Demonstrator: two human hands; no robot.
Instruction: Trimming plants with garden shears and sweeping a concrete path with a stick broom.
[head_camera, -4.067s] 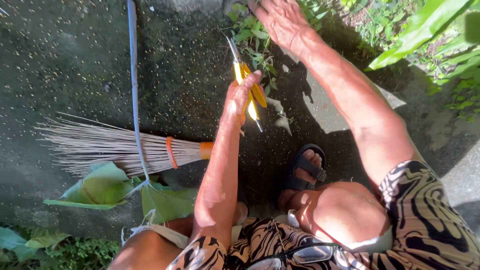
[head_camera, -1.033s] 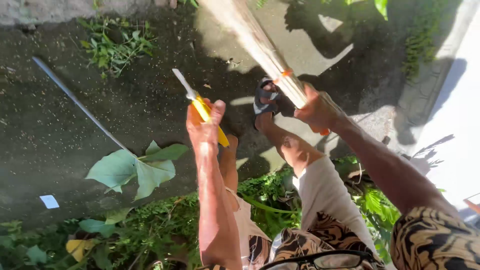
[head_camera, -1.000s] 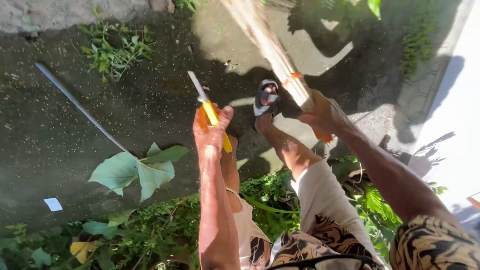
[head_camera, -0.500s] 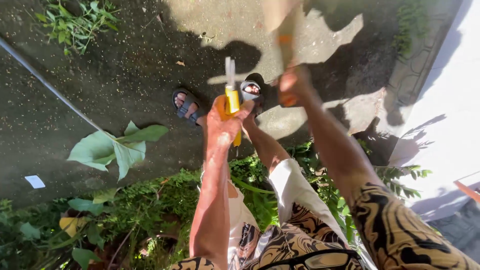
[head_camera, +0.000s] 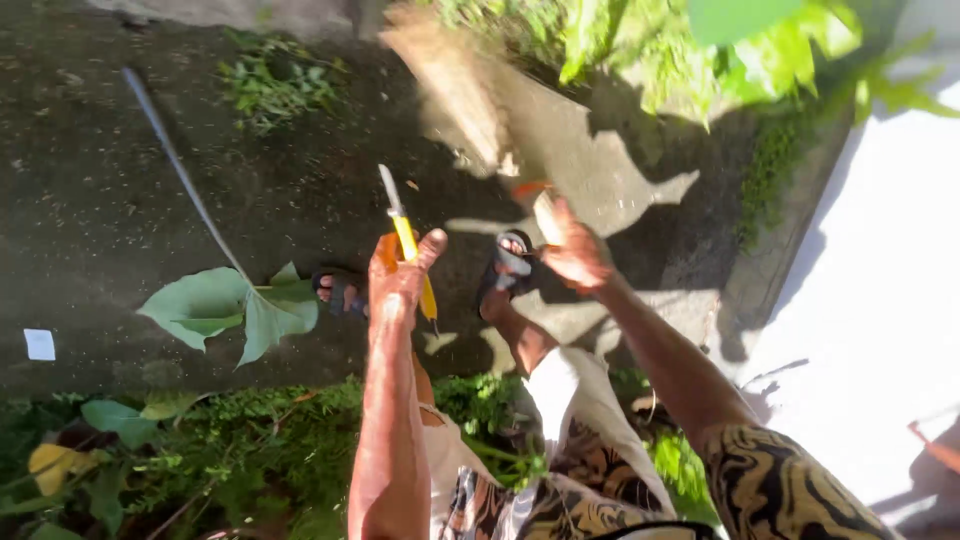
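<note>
Held, item 1: yellow-handled shears (head_camera: 408, 240), clenched in my left hand (head_camera: 397, 283), blades closed and pointing to the far left, over the dark ground just beside my left sandal (head_camera: 338, 291). Held, item 2: a stick broom (head_camera: 470, 95), grasped near its orange binding by my right hand (head_camera: 573, 255); the bristle bundle is blurred and runs up toward the far wall, lifted clear of the ground as far as I can tell. Progress, as I judge it: both tools are in hand and off the ground; 1 cut stem with large green leaves (head_camera: 232, 310) lies flat at near left, not gathered, its long pale stalk trailing to the far left corner; a patch of weeds (head_camera: 275, 85) stands uncut at the far edge, so clearing appears only partly done. Surface: damp dark concrete ground (head_camera: 100, 220) speckled with fine pale grit, half in shade and half in hard sun on the right, where a pale slab begins. Also present: 1 small white scrap of paper (head_camera: 39, 344) at the left edge, low green ground cover (head_camera: 230, 450) along the near side, and bright leafy foliage (head_camera: 720, 45) overhanging the far right. My right sandal (head_camera: 511, 255) rests between the 2 hands.
</note>
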